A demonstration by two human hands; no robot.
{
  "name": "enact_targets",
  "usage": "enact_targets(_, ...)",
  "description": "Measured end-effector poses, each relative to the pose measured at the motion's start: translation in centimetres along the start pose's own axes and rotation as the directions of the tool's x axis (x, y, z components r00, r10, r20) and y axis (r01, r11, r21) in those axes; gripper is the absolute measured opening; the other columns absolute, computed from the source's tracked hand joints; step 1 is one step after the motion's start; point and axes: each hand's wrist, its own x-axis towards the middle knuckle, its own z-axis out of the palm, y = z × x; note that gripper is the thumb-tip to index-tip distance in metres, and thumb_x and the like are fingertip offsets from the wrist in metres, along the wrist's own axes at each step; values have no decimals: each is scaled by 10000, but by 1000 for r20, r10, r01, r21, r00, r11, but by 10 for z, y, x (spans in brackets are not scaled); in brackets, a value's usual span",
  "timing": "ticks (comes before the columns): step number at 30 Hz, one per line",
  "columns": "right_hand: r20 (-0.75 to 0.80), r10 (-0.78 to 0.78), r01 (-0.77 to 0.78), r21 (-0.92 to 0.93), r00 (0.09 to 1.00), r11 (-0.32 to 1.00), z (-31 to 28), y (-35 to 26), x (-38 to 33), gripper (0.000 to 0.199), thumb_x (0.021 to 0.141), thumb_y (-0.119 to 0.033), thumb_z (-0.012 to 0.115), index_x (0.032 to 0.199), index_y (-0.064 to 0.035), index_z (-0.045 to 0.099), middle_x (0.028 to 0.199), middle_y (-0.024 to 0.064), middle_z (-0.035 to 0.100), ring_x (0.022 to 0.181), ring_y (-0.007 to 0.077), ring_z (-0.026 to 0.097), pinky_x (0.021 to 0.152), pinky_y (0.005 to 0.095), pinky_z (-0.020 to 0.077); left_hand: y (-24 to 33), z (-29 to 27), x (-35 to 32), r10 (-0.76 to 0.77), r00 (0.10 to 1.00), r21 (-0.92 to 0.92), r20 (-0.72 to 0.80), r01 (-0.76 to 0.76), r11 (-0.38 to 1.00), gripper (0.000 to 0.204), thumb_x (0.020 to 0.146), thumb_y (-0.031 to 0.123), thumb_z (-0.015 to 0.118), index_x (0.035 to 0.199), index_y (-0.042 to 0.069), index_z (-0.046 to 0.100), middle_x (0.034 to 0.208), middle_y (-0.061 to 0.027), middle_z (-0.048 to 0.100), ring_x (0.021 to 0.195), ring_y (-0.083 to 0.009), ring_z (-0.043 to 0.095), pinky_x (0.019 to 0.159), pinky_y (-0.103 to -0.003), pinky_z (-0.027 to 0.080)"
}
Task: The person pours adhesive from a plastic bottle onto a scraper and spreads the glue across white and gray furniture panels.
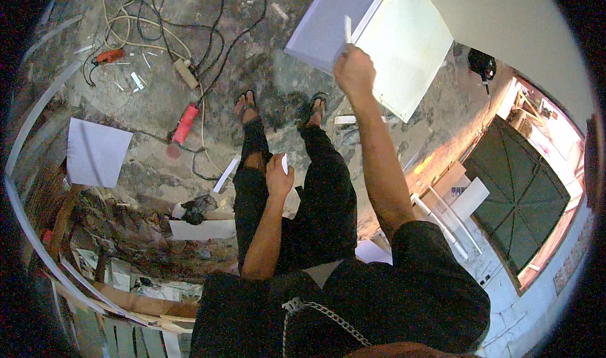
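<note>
My right hand is stretched forward, closed around a thin white strip that sticks up out of the fist. It is in front of a large white panelled piece, with a pale bright face and a shaded lilac face; whether the strip touches it I cannot tell. Lower down, above my thighs, my left hand is closed on a small white piece, mostly hidden by the fingers.
A red power tool, an orange tool and a beige socket block lie among tangled cords on the stained floor. White boards lie left and below, near a black bag. A dark grille stands right.
</note>
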Motion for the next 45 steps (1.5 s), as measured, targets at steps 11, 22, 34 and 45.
enact_targets(11,-161,-161,194,218,974,957,-20,24,-44,238,943,-206,603,931,22,669,784,230,671,705,376,664,653,432,518,4,-8,6,-9,1000,-13,-24,9,1000,497,832,179,672,1296,51,548,1311,-206,553,1208,-417,516,1030,-494,432)
enact_targets(22,46,-742,743,-95,668,663,-65,101,0,670,688,73,578,1286,-219,656,1294,28,657,1193,271,575,1088,452,392,-5,-4,3,-10,1000,-10,-18,10,1000,492,827,178,674,1285,46,553,1289,-202,567,1193,-416,526,1018,-487,442)
enact_targets(34,128,-843,833,-289,522,471,-14,153,9,638,766,-36,636,1357,-273,594,1360,-9,606,1318,241,507,1153,482,358,-6,20,-12,4,999,1,-44,-4,1000,485,847,184,659,1298,38,556,1332,-229,541,1215,-422,514,1031,-493,434)
enact_targets(45,-120,-730,700,-218,673,681,-77,146,5,569,705,-12,624,1244,-190,657,1192,42,685,1121,268,633,999,452,490,4,27,-17,-49,999,3,19,49,999,546,845,200,663,1350,43,527,1370,-257,509,1252,-436,493,1049,-490,424)
